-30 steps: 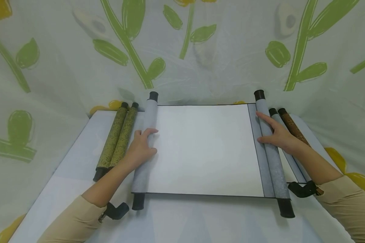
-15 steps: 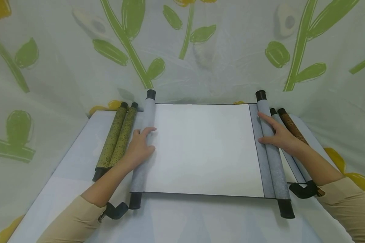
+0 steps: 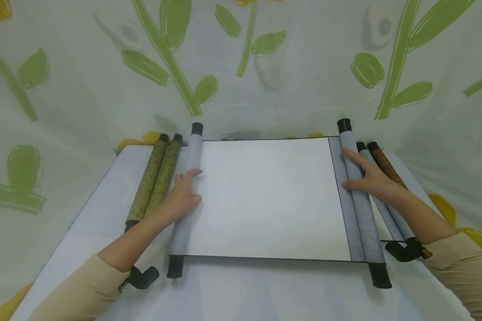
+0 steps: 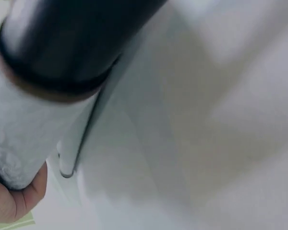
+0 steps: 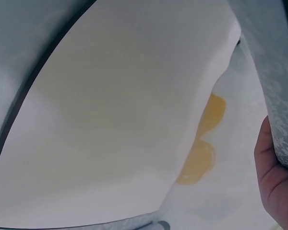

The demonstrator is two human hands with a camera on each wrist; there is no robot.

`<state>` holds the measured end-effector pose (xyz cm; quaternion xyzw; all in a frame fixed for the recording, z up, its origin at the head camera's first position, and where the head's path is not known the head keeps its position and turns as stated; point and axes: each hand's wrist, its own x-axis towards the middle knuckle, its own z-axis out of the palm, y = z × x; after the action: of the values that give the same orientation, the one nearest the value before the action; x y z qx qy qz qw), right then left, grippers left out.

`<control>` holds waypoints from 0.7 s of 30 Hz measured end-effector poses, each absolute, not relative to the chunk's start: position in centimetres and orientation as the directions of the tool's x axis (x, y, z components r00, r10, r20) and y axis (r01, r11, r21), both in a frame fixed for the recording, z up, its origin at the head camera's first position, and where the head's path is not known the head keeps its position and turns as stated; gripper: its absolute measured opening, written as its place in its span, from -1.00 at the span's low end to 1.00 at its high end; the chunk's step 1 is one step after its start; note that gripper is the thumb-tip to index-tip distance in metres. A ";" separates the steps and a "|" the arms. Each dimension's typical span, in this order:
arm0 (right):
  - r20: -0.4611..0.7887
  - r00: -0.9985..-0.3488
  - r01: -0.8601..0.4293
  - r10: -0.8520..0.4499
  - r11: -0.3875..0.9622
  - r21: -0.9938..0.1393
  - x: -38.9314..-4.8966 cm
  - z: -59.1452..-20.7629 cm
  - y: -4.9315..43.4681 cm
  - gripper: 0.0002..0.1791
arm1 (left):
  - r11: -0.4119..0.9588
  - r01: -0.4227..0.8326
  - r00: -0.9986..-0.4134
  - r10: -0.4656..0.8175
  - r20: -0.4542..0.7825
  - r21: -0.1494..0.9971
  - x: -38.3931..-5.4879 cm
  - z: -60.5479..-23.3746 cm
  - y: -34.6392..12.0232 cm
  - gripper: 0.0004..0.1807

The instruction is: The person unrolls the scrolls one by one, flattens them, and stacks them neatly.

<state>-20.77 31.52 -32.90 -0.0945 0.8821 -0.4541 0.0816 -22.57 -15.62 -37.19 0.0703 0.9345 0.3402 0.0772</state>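
A hanging scroll lies partly unrolled in the head view, its blank white sheet (image 3: 261,200) stretched between two grey-blue patterned rollers with black end knobs. My left hand (image 3: 182,198) grips the left roller (image 3: 180,238) around its middle, thumb and fingertips showing on the sheet side. On the other side, my right hand (image 3: 369,183) holds the right roller (image 3: 367,227), fingers and thumb spread along it. The left wrist view has that roller's black knob (image 4: 62,43) up close, with curled fingers (image 4: 31,191) below. In the right wrist view the hand (image 5: 281,187) wraps the roller (image 5: 273,62).
Two rolled scrolls in speckled green-gold, one left (image 3: 147,178) and one beside it (image 3: 166,174), lie left of the sheet. Right of it are a grey scroll (image 3: 391,216) and a brown scroll (image 3: 387,167), partly under the right arm. A flower-patterned curtain (image 3: 289,102) stands behind the table.
My left hand and the left roller have shifted slightly left, so a little more white sheet shows. The right hand and its roller have hardly moved.
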 end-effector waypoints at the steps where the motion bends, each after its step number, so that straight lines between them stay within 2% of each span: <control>1: -0.060 -0.969 -0.091 -0.241 0.572 -0.815 -20.8 -33.0 31.5 0.06 | 0.762 0.079 -0.977 0.188 -0.103 0.643 -22.6 -37.3 -15.6 -0.21; 9: -0.076 -0.971 -0.081 -0.229 0.607 -0.790 -21.1 -33.3 31.8 0.06 | 0.747 0.118 -0.974 0.217 -0.072 0.654 -22.6 -37.2 -15.8 -0.26; 15: -0.074 -0.970 -0.086 -0.230 0.615 -0.784 -21.1 -33.4 31.9 0.06 | 0.743 0.129 -0.975 0.217 -0.055 0.657 -22.6 -37.0 -16.1 -0.19; 21: -0.065 -0.966 -0.094 -0.249 0.577 -0.812 -21.1 -33.7 32.1 0.06 | 0.773 0.138 -0.974 0.221 -0.059 0.619 -22.7 -36.8 -16.2 -0.41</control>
<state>-21.12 32.13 -33.68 -0.0969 0.8837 -0.4498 0.0863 -22.65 -16.22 -36.83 0.0955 0.9394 0.3229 0.0642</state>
